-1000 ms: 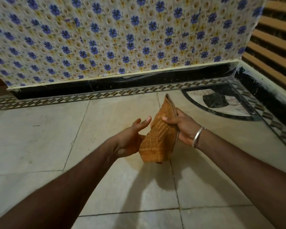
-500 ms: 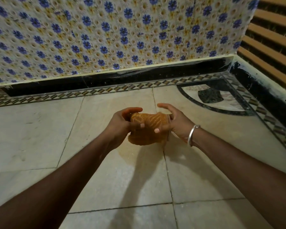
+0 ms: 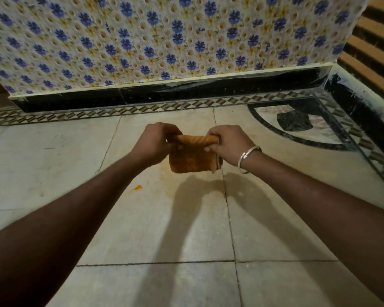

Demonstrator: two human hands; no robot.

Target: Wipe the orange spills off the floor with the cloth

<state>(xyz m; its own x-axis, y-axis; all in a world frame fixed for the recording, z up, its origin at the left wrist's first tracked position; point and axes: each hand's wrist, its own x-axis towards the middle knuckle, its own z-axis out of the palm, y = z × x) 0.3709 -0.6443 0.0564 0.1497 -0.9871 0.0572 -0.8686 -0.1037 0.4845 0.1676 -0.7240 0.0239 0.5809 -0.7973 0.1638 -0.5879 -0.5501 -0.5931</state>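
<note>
- My left hand [image 3: 154, 140] has its fingers curled tightly round the left end of the cloth [image 3: 192, 158], knuckles turned up towards me.
- My right hand [image 3: 228, 144] grips the right end in the same way, with its fingers wrapped over the rolled top edge.
- The cloth is orange and folded. It is stretched between my two hands and the rest hangs down in a square flap.
- I hold it up over the floor [image 3: 153, 229], not touching the tiles; its shadow falls on the nearer tiles.
- A small orange spill [image 3: 137, 187] lies on the floor to the near left of the cloth, just beside my left forearm.
- A faint orange smear [image 3: 170, 181] shows on the tile under the cloth.
- A silver bangle [image 3: 247, 159] sits on my right wrist.
- Far off stands the flowered wall [image 3: 164, 41] with a black skirting [image 3: 164, 94] at its foot.
</note>
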